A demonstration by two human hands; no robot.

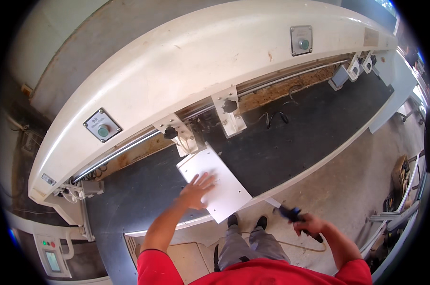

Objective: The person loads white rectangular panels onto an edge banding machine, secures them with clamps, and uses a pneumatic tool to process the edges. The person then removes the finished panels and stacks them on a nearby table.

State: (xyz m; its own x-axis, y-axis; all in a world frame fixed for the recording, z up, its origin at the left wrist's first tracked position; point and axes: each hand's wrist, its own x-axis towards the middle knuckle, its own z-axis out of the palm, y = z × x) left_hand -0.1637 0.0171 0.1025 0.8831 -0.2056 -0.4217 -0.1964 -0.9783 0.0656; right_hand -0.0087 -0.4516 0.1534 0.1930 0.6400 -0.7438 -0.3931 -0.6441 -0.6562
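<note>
A white rectangular panel (225, 186) with small dark holes lies aslant on the dark machine table (276, 156), its near corner jutting past the front edge. My left hand (196, 192) rests flat on the panel's left part, fingers spread. In my right hand (311, 225), off the table's front edge, is a black and blue air blow gun (290, 213) with a pale nozzle. That nozzle points toward the panel's near right corner. A yellowish hose (300, 247) trails from the gun. The panel's far end meets a white bracket (180, 138) with a black knob.
A second knobbed bracket (230, 116) stands to the right, below the long cream machine beam (200, 52). Loose black cable (274, 117) lies on the table. Grey blocks (339, 76) sit at the far right. A control panel (52, 256) is at lower left, metal racking (400, 218) at right.
</note>
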